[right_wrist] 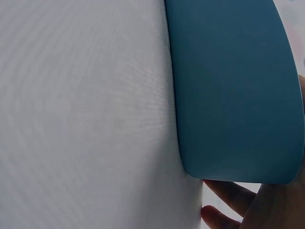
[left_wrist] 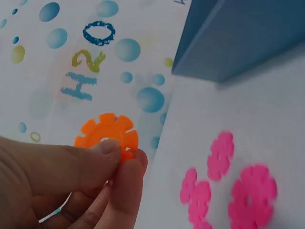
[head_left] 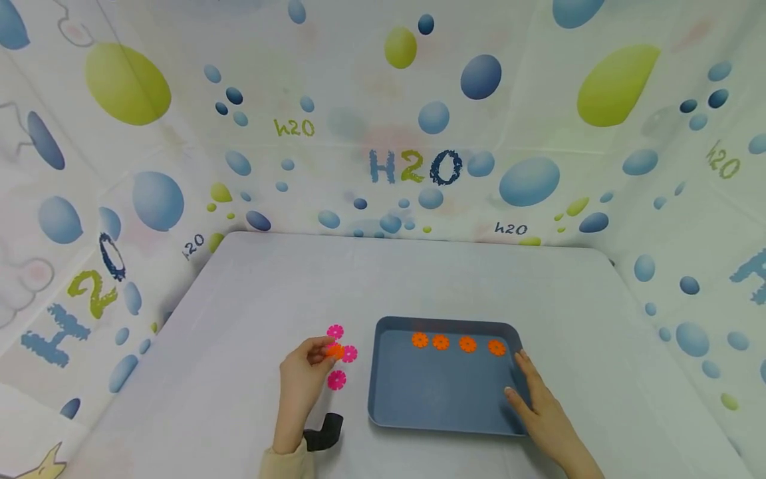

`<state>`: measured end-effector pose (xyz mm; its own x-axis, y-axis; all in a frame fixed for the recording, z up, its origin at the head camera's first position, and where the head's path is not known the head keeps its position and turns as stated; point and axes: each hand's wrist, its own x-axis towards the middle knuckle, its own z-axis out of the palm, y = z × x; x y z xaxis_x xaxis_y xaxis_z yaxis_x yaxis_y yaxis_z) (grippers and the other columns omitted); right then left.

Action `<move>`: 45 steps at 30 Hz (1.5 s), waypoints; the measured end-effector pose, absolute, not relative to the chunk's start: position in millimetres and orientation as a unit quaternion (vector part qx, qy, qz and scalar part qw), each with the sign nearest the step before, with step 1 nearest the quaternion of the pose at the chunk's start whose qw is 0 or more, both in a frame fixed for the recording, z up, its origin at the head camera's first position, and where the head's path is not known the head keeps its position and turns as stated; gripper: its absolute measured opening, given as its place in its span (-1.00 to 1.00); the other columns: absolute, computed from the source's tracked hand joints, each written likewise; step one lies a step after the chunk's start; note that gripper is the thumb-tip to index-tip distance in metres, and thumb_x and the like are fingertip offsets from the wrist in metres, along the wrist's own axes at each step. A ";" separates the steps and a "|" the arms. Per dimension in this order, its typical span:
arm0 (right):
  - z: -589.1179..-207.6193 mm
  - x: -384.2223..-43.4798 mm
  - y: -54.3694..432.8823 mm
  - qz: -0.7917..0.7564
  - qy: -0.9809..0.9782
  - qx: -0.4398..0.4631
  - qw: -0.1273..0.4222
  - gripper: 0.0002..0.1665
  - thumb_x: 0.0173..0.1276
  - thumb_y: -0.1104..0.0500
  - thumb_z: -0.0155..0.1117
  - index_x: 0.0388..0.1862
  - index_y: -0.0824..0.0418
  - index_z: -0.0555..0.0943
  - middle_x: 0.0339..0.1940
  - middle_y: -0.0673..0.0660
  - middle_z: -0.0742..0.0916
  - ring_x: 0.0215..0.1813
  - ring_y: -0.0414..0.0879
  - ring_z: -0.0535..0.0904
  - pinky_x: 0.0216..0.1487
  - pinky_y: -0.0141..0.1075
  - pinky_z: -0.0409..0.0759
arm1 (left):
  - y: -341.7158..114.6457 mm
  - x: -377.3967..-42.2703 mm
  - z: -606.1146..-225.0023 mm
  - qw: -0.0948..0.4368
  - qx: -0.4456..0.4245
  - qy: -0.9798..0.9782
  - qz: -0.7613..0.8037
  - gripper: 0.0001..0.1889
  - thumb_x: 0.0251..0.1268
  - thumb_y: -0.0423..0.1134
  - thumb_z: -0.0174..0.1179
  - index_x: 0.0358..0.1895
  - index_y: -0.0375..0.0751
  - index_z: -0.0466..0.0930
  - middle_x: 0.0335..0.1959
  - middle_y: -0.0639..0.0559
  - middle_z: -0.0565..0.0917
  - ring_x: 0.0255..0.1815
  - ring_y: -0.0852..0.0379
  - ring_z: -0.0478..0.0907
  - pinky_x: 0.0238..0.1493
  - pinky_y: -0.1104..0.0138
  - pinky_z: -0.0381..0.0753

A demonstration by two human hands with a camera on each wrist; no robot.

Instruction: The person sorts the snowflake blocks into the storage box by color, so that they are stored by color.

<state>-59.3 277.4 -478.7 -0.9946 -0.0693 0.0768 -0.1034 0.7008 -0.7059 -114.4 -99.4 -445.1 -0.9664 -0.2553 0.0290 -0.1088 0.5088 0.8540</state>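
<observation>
Between thumb and fingertips, my left hand [head_left: 304, 372] pinches an orange notched flower-shaped disc [left_wrist: 107, 128], held up over the table left of the tray. Close by, several pink notched discs [head_left: 337, 380] lie on the white cloth, one partly hidden behind the orange disc in the head view. My right hand [head_left: 541, 412] is at the right side of the blue-grey tray [head_left: 443, 396], fingers fairly straight along the outer edge and thumb stretched over the near right part. In a row along the tray's far side lie several orange discs [head_left: 467, 344].
A white cloth [head_left: 287, 279] covers the table. Patterned curtains [head_left: 371, 100] with blue and green spots rise behind it and on both sides. Beside my left wrist a black angled piece [head_left: 326, 432] sticks out near the tray's left side.
</observation>
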 end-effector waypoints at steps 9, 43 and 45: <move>-480.0 -59.2 278.7 0.388 -0.920 0.043 0.017 -0.20 0.49 0.01 0.07 0.55 0.23 0.02 0.56 0.39 0.10 0.50 0.47 0.03 0.29 0.40 0.11 | -68.4 -142.3 -441.1 0.036 0.088 -0.810 -0.579 -0.82 0.18 -0.41 0.26 -0.15 -0.37 0.64 -0.29 -0.24 0.71 -0.43 -0.02 0.74 -0.40 0.36 0.69; -487.7 -54.3 273.6 0.391 -0.919 0.040 0.027 -0.21 0.48 0.04 0.08 0.55 0.24 0.04 0.56 0.40 0.11 0.48 0.49 0.04 0.28 0.41 0.11 | 3.8 -167.0 -466.1 0.171 -0.058 -0.943 -0.281 -0.95 0.12 -0.35 0.35 -0.35 -0.18 0.69 -0.67 0.02 0.64 -0.61 0.09 0.51 -0.08 0.01 0.21; -487.3 -53.9 273.5 0.392 -0.919 0.039 0.026 -0.21 0.48 0.04 0.08 0.54 0.25 0.04 0.56 0.40 0.10 0.49 0.49 0.04 0.29 0.41 0.11 | 4.0 -168.3 -467.3 0.183 -0.060 -0.942 -0.275 -0.97 0.12 -0.37 0.34 -0.40 -0.19 0.68 -0.69 0.00 0.63 -0.64 0.09 0.50 -0.09 0.01 0.22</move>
